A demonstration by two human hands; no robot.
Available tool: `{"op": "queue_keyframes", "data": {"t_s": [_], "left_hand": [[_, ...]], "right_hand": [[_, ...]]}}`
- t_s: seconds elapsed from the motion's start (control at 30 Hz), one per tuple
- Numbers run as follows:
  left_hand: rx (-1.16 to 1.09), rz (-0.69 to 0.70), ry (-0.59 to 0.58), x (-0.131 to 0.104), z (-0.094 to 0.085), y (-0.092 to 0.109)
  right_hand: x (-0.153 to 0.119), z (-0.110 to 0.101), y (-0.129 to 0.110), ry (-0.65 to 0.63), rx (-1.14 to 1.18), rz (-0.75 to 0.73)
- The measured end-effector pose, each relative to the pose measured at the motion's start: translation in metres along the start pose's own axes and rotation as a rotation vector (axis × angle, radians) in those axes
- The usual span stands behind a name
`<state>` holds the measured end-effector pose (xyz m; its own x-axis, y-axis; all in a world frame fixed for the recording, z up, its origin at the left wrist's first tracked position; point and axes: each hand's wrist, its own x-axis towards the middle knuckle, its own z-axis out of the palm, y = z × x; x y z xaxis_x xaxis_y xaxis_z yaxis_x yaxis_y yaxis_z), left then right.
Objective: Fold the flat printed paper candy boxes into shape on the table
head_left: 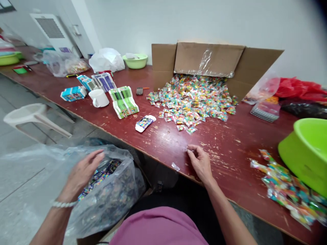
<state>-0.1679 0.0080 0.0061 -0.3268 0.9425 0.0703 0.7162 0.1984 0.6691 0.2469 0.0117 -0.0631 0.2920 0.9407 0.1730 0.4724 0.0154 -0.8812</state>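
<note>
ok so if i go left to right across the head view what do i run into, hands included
White stool → left hand → green printed carton → small printed box → small clear scrap → right hand → large green basin.

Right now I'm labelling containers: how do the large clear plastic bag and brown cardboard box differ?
The large clear plastic bag is limp and transparent; the brown cardboard box, stiff and opaque. The bag sits below the red tabletop; the box rests on it. Both are open.
</note>
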Motion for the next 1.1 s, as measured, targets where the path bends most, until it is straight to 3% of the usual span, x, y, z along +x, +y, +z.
{"op": "queue_keyframes", "data": {"t_s": [0.07, 0.17, 0.23, 0.3, 0.4, 0.57, 0.7, 0.83, 0.97, 1.03, 1.1], "left_hand": [[0.067, 0.137, -0.122, 0.014, 0.025, 0.021], [0.208, 0.315, -0.074, 0.049, 0.076, 0.068], [0.405, 0.319, -0.044, 0.076, 0.106, 0.096], [0.536, 0.274, -0.091, 0.099, 0.126, 0.113], [0.594, 0.249, -0.159, 0.119, 0.139, 0.120], [0.603, 0.261, -0.163, 0.121, 0.137, 0.115], [0.602, 0.294, -0.064, 0.101, 0.130, 0.119], [0.526, 0.503, 0.010, 0.047, 0.125, 0.126], [0.292, 0.694, -0.150, -0.026, 0.123, 0.128], [0.070, 0.647, -0.239, -0.052, 0.121, 0.128], [-0.221, 0.480, -0.427, -0.064, 0.116, 0.130]], "right_hand": [[-0.003, 0.003, 0.003, 0.014, -0.089, -0.036], [-0.006, 0.005, 0.002, 0.022, -0.111, -0.067], [-0.006, 0.004, 0.002, 0.036, -0.110, -0.072], [-0.006, 0.003, 0.002, 0.047, -0.119, -0.072], [-0.006, 0.003, 0.003, 0.053, -0.116, -0.072], [-0.005, 0.005, 0.003, 0.043, -0.096, -0.076], [-0.003, 0.004, 0.005, 0.041, -0.076, -0.069], [-0.007, 0.005, -0.007, 0.010, 0.092, 0.055], [-0.018, 0.009, -0.038, -0.095, 0.591, 0.233], [-0.022, 0.010, -0.051, -0.129, 0.717, 0.242], [-0.025, 0.008, -0.060, -0.127, 0.722, 0.229]]}}
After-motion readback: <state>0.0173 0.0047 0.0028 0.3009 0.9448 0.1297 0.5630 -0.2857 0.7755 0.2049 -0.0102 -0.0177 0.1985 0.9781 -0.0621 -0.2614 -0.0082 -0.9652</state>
